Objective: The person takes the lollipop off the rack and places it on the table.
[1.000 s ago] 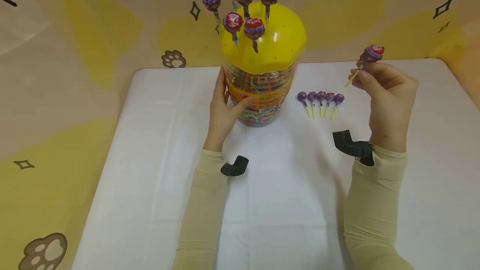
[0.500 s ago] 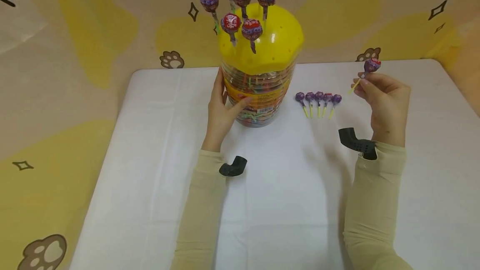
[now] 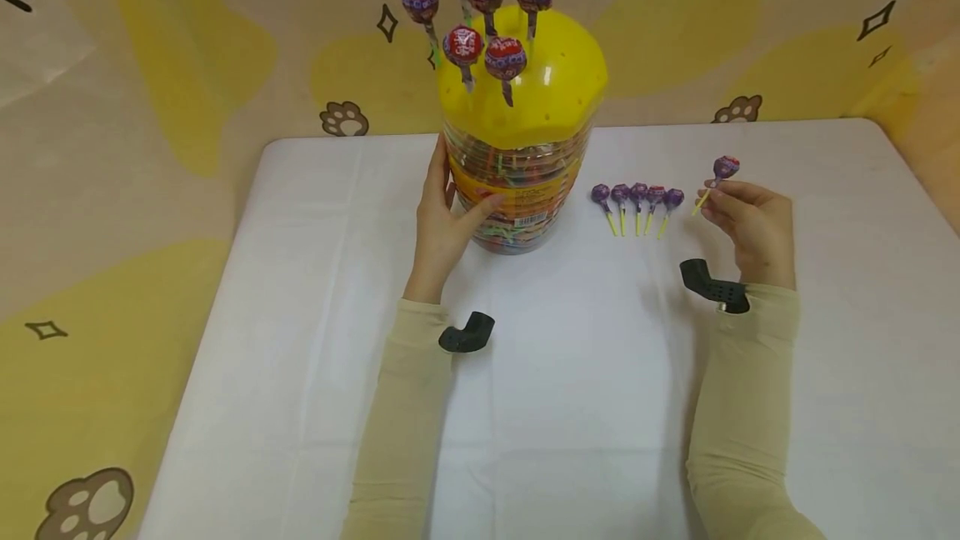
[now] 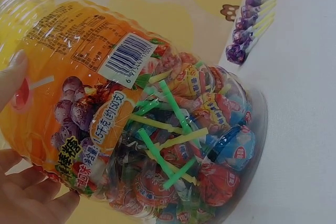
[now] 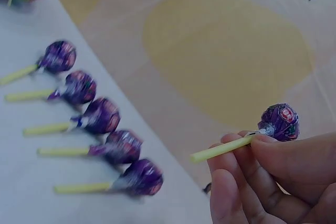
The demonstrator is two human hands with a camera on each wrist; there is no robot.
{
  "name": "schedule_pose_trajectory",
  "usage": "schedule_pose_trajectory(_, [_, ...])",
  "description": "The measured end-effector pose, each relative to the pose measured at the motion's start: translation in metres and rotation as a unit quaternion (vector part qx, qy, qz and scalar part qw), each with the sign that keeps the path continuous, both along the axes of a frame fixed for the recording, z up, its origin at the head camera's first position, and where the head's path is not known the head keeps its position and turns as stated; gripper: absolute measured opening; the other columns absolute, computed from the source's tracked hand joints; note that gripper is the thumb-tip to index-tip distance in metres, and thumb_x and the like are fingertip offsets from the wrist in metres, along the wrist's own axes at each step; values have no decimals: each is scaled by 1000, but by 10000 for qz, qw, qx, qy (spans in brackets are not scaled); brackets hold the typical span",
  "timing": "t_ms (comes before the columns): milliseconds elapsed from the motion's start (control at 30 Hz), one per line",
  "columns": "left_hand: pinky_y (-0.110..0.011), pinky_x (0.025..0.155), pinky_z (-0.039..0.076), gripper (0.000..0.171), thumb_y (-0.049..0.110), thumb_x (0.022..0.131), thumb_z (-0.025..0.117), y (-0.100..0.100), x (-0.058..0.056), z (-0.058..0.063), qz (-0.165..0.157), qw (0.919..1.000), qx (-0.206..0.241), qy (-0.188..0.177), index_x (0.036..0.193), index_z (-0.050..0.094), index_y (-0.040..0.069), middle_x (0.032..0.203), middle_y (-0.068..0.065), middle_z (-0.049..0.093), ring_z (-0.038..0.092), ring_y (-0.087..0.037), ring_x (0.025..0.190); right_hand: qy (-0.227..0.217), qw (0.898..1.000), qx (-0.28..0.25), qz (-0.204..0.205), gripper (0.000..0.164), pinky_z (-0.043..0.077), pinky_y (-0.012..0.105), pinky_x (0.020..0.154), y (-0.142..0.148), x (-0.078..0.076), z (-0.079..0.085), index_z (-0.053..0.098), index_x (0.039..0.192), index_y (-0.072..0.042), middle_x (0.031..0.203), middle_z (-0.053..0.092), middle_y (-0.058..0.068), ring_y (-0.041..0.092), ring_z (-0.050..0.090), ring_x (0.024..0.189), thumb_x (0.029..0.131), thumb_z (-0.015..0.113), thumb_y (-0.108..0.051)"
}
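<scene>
The left hand (image 3: 441, 232) grips the jar (image 3: 531, 190) on the worktop (image 3: 585, 390); the right hand (image 3: 763, 232) pinches a lollipop (image 3: 725, 167) by its stick, just right of five lollipops (image 3: 638, 191) lying in a row.

Right of the jar (image 3: 536, 190), five lollipops (image 3: 638, 192) lying in a row block a low path; a hand could pass above them. Standing lollipops (image 3: 506, 58) crowd the left of the jar's lid (image 3: 562, 82). The left hand (image 3: 442, 227) bars the jar's left side; in front of it, the table (image 3: 577, 382) offers room.
</scene>
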State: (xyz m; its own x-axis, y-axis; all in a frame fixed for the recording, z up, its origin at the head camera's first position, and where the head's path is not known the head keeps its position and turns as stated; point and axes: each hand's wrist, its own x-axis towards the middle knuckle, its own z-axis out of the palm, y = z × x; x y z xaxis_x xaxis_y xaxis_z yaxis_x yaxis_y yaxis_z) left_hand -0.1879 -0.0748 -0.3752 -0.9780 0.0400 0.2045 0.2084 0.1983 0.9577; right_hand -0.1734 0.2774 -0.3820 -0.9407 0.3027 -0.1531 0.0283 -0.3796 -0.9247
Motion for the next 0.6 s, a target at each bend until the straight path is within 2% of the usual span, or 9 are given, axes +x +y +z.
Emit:
schedule_pose_trajectory(167, [-32,114,20,90,21,86,71,0,0,0,-30,10000,23,19,153,11,16,156,0,15,15,-11,142,-1028,9933,442,279,20,56,19,64,9,1,-9,73,76,-7,78,71,0,11,66,67,87,62,5])
schedule_pose_trajectory(267, [-32,115,20,89,22,86,70,0,-1,0,-39,10000,38,15,153,11,16,157,1,15,15,-11,142,-1441,9866,582,504,23,56,19,65,13,2,-13,74,73,-11,76,70,-2,9,66,67,88,62,2])
schedule_pose_trajectory(433, [-33,115,20,89,21,86,70,0,-1,-1,-43,10000,53,27,153,11,16,157,1,15,14,-10,142,-1487,9860,284,694,25,56,20,63,16,1,-21,73,72,-8,73,70,2,11,66,65,89,58,5])
schedule_pose_trajectory(600, [-30,114,20,89,22,86,70,0,0,0,-32,10000,25,37,153,11,16,157,1,15,15,-10,142,-1409,9874,92,711,27,56,20,61,16,0,-25,72,70,-5,70,68,4,11,66,62,88,57,9])
